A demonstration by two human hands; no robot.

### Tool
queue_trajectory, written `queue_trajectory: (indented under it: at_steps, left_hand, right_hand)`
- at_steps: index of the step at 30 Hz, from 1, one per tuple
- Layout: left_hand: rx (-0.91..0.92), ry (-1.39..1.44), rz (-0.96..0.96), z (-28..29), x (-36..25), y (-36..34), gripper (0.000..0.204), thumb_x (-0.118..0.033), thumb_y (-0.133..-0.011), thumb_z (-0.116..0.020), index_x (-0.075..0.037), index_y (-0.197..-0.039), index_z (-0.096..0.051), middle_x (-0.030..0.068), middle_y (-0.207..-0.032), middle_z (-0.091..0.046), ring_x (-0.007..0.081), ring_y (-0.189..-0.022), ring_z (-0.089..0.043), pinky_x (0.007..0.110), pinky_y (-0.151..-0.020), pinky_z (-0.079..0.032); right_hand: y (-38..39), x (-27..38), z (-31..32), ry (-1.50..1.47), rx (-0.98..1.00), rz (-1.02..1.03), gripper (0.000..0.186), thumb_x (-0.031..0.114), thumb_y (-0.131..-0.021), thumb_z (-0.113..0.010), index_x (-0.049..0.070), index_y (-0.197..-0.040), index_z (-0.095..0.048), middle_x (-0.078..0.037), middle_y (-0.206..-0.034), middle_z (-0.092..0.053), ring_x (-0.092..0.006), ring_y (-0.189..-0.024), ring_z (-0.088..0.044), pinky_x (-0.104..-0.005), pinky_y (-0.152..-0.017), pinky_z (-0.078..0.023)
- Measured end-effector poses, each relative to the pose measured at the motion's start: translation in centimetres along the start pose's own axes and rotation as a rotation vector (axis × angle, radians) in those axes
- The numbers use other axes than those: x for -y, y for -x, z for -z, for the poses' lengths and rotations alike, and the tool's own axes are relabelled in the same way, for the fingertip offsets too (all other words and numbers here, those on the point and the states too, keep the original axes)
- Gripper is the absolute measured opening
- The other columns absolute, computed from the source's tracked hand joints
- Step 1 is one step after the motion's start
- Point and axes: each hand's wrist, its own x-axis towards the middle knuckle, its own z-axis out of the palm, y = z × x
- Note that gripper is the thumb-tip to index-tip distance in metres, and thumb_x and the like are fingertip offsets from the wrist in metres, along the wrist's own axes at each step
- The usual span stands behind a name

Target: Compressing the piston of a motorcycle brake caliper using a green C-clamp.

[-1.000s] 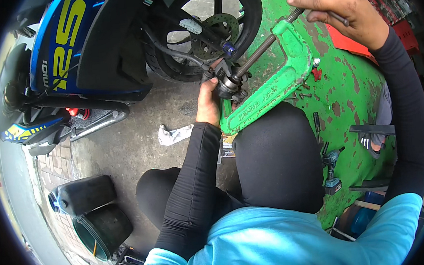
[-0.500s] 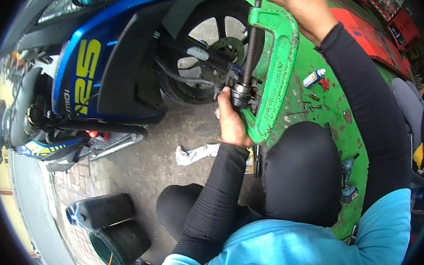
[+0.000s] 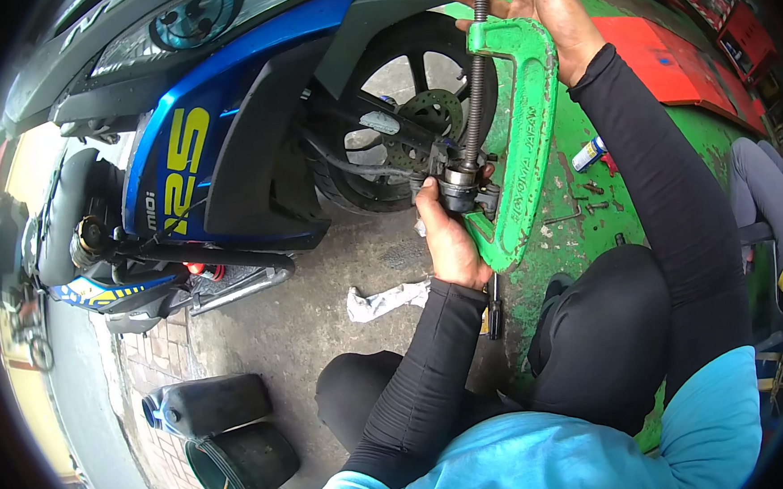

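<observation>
A large green C-clamp (image 3: 528, 137) stands nearly upright in front of me, its long threaded screw (image 3: 473, 87) running down to a small metal brake part (image 3: 460, 186) caught in its jaw. My left hand (image 3: 450, 241) grips that metal part and the clamp's lower end. My right hand (image 3: 548, 11) is up at the top of the frame, closed around the clamp's upper arm by the screw's handle. A hose runs from the part to the front wheel (image 3: 402, 118) of a blue scooter (image 3: 180, 159).
A white rag (image 3: 381, 301) lies on the concrete. A dark jerrycan (image 3: 208, 404) and a black bucket (image 3: 244, 464) stand lower left. A small spray can (image 3: 588, 154) and loose bolts (image 3: 586, 206) lie on the green floor. Another person's leg (image 3: 755, 186) is at right.
The clamp has swung from a slant to nearly upright, and my right hand has risen with its top end. My left hand stays on the metal part.
</observation>
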Motion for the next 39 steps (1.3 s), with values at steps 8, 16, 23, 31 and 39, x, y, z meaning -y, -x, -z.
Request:
queue_trajectory:
  at_steps: [8,16,23,31,39]
  left_hand:
    - [0.088,-0.003,0.013,0.6,0.3,-0.8,0.063,-0.054,-0.1,-0.036,-0.003,-0.129,-0.058,0.0151,-0.116,-0.069,0.0265,-0.099,-0.071,0.04,-0.087,-0.059]
    - [0.047,0.02,0.015,0.3,0.0,-0.6,0.059,-0.052,-0.1,-0.037,-0.005,-0.127,-0.059,0.013,-0.113,-0.07,0.0248,-0.095,-0.07,0.038,-0.082,-0.059]
    - [0.159,0.097,0.041,0.4,-0.1,-0.3,0.057,-0.051,-0.1,-0.036,-0.005,-0.126,-0.059,0.0131,-0.111,-0.07,0.0249,-0.095,-0.07,0.039,-0.081,-0.059]
    - [0.097,0.006,0.035,0.6,-0.1,-0.5,0.063,-0.054,-0.101,-0.033,-0.003,-0.127,-0.059,0.0136,-0.111,-0.069,0.0243,-0.098,-0.068,0.041,-0.089,-0.057]
    - [0.158,0.028,0.056,0.7,-0.1,-0.5,0.066,-0.055,-0.1,-0.034,-0.001,-0.13,-0.057,0.0163,-0.117,-0.068,0.0277,-0.104,-0.069,0.042,-0.096,-0.055]
  right_hand:
    - [0.0,-0.2,0.8,-0.015,-0.026,-0.042,0.048,0.043,-0.111,-0.027,0.007,-0.134,-0.05,-0.014,-0.132,-0.059,-0.0337,-0.123,-0.06,-0.0518,-0.1,-0.053]
    - [0.0,-1.0,1.3,-0.023,-0.027,0.011,0.042,0.04,-0.112,-0.028,0.008,-0.129,-0.05,-0.015,-0.127,-0.061,-0.0331,-0.117,-0.062,-0.0509,-0.097,-0.054]
    - [0.1,-1.5,1.7,-0.017,0.037,-0.112,0.056,0.046,-0.111,-0.021,0.008,-0.135,-0.053,-0.016,-0.122,-0.065,-0.0297,-0.11,-0.065,-0.0445,-0.09,-0.057]
    - [-0.1,-2.0,1.7,-0.009,-0.038,-0.08,0.064,0.055,-0.109,-0.022,0.007,-0.133,-0.056,-0.014,-0.114,-0.07,-0.028,-0.099,-0.069,-0.0419,-0.087,-0.058]
    - [0.1,-3.0,0.8,0.021,-0.128,-0.19,0.061,0.06,-0.105,-0.036,0.005,-0.113,-0.062,-0.01,-0.105,-0.072,-0.0232,-0.093,-0.072,-0.0334,-0.08,-0.058]
